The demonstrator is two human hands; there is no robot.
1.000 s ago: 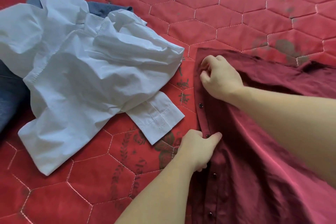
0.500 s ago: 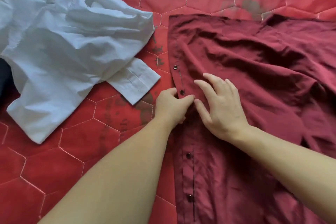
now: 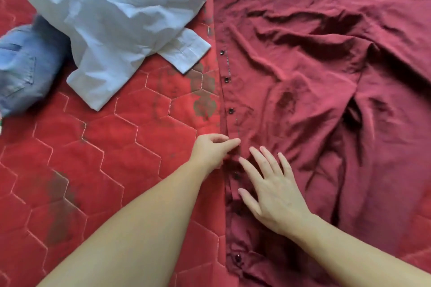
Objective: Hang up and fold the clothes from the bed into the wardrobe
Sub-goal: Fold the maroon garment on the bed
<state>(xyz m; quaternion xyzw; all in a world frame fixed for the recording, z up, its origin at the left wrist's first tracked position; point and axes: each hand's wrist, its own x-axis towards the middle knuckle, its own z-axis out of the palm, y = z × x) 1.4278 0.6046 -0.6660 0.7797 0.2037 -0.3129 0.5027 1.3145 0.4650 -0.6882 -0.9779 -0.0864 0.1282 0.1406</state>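
A dark red button-up shirt [image 3: 314, 91] lies spread on the bed, its buttoned front edge running down the middle of the view. My left hand [image 3: 213, 150] pinches that front edge between thumb and fingers, low on the row of dark buttons. My right hand [image 3: 271, 190] lies flat on the red cloth just right of the edge, fingers spread, holding nothing. A crumpled white shirt [image 3: 112, 21] lies at the upper left. Blue jeans [image 3: 23, 67] lie partly under the white shirt at the left edge.
Everything rests on a red quilted bedspread [image 3: 105, 170] with hexagon stitching and faded dark print marks. The wardrobe is not in view.
Both hands have slid down the red shirt's button edge toward me. My right hand went from a pinch a second ago to lying flat. The view has shifted, bringing the jeans into sight.
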